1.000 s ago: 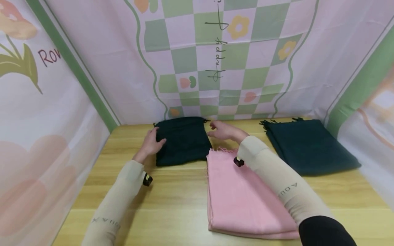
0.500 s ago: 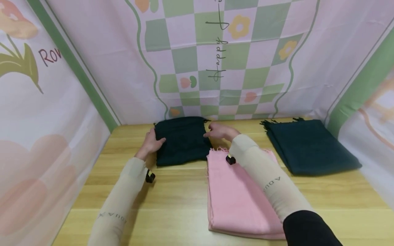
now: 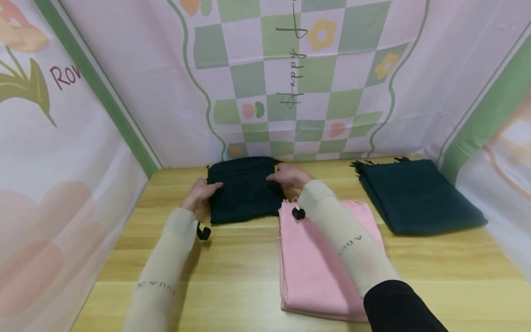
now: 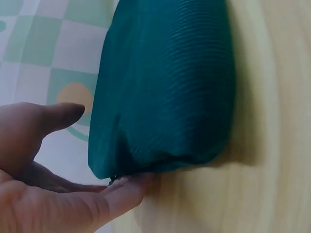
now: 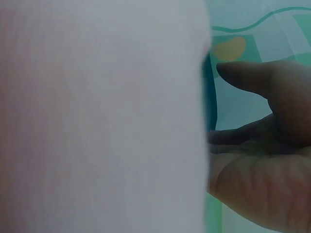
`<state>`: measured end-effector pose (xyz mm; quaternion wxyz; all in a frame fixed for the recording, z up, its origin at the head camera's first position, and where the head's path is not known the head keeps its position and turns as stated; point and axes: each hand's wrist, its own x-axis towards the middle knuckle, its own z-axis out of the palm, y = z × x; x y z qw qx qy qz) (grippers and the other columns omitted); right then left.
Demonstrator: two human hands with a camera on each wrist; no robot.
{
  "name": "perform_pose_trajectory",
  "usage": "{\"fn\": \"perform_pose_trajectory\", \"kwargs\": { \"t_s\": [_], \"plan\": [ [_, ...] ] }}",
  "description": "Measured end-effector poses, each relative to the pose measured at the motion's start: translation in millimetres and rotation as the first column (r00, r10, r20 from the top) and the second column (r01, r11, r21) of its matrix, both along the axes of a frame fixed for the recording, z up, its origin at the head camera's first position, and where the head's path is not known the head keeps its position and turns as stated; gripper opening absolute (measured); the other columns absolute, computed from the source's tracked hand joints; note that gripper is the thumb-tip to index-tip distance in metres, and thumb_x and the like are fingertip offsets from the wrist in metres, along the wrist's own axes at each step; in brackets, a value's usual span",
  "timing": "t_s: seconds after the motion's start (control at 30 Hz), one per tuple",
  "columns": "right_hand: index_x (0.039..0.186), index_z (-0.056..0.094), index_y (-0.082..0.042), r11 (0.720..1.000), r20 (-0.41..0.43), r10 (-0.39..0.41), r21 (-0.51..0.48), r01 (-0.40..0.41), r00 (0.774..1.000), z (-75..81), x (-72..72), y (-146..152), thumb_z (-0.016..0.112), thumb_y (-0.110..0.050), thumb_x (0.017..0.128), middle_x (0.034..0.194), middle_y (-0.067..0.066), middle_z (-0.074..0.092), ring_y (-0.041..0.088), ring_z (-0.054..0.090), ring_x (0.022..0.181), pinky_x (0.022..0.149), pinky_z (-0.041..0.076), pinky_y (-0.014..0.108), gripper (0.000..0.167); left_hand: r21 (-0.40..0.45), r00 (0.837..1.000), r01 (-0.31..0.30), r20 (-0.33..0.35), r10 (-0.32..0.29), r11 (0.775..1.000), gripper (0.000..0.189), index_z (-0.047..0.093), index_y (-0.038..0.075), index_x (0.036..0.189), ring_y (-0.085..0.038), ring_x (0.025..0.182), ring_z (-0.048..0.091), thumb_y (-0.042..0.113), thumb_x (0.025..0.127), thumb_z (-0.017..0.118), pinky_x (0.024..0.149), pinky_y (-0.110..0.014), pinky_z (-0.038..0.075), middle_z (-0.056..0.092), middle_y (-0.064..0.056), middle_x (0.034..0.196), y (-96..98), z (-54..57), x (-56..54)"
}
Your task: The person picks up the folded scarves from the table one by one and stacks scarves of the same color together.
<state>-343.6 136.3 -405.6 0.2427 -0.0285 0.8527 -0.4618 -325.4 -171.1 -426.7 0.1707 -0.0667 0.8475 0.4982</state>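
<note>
A folded dark green scarf (image 3: 244, 196) with fringe at its back corners lies on the table, between the two hands. My left hand (image 3: 199, 192) is at its left edge; in the left wrist view the fingers (image 4: 119, 196) touch the folded side, and the thumb (image 4: 63, 118) stays apart from the cloth. Across from it, my right hand (image 3: 292, 176) reaches the right edge with the thumb extended over the scarf. In the right wrist view the pink cloth blocks much, so its fingers' contact with the green scarf is mostly hidden.
A folded pink fringed scarf (image 3: 315, 263) lies under the right forearm, near the green one. Another folded dark green scarf (image 3: 421, 198) is at the right. Printed curtains (image 3: 307, 83) enclose the back and sides of the wooden table (image 3: 232, 276).
My right hand has moved left, from beside the scarf to its right edge. The left hand has shifted slightly at the left edge. The scarves have stayed in place.
</note>
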Motion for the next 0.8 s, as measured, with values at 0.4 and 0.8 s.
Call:
{"fn": "perform_pose_trajectory", "kwargs": {
  "t_s": [0.4, 0.8],
  "plan": [
    [0.164, 0.004, -0.006, 0.981, 0.101, -0.128, -0.133, 0.141, 0.987, -4.7, 0.3, -18, 0.061, -0.020, 0.102, 0.169, 0.016, 0.014, 0.037, 0.023, 0.151, 0.121, 0.027, 0.053, 0.086, 0.027, 0.996, -0.019, 0.082, 0.016, 0.999, 0.091, 0.004, -0.002, 0.162, -0.029, 0.131, 0.049, 0.037, 0.102, 0.060, 0.106, -0.036, 0.047, 0.022, -0.025, 0.163, 1.9, -1.5, -16.0],
    [0.161, 0.015, -0.003, 0.953, 0.138, -0.209, -0.194, 0.234, 0.968, -12.4, 1.5, -25, 0.062, -0.011, 0.100, 0.165, 0.016, 0.023, 0.032, 0.032, 0.145, 0.120, 0.031, 0.045, 0.077, 0.006, 0.999, 0.004, 0.043, -0.004, 1.000, 0.039, 0.051, -0.004, 0.130, -0.022, 0.095, 0.058, 0.028, 0.108, 0.053, 0.085, -0.033, 0.052, 0.058, -0.017, 0.118, -10.2, -8.7, -13.7]
  ]
}}
